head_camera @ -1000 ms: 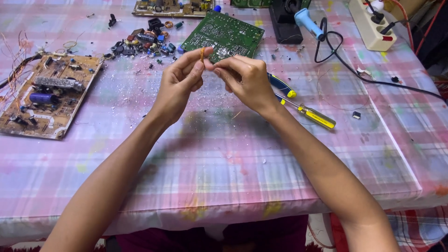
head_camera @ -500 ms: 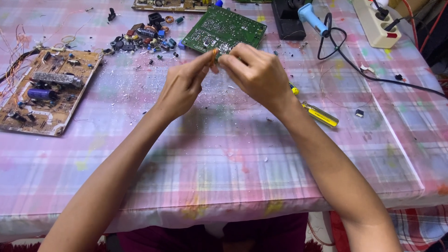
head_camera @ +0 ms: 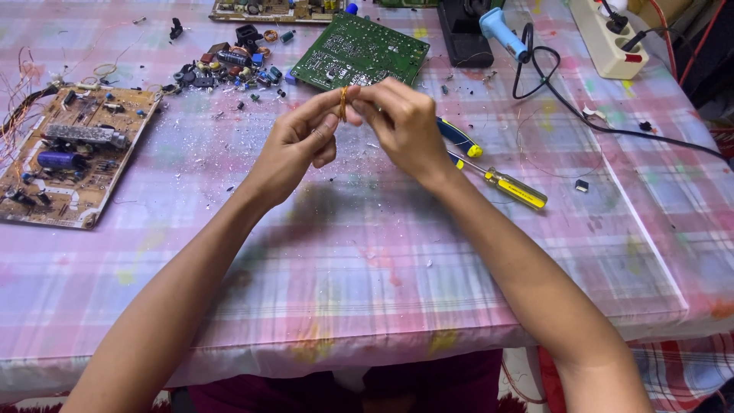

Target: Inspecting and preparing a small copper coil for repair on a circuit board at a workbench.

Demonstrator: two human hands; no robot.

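A small coil of copper wire is pinched between the fingertips of the left hand and the right hand, which are brought together above the desk. Just behind them a green circuit board is laid. A yellow-handled screwdriver is seen beside the right wrist.

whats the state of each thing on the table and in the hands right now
copper coil: pinched between both hands, above the table
left hand: grip shut on the coil
right hand: grip shut on the coil
green board: flat, solder side up
brown board: flat, parts up
screwdriver: lying loose
soldering iron: resting, unheld
power strip: plugs in
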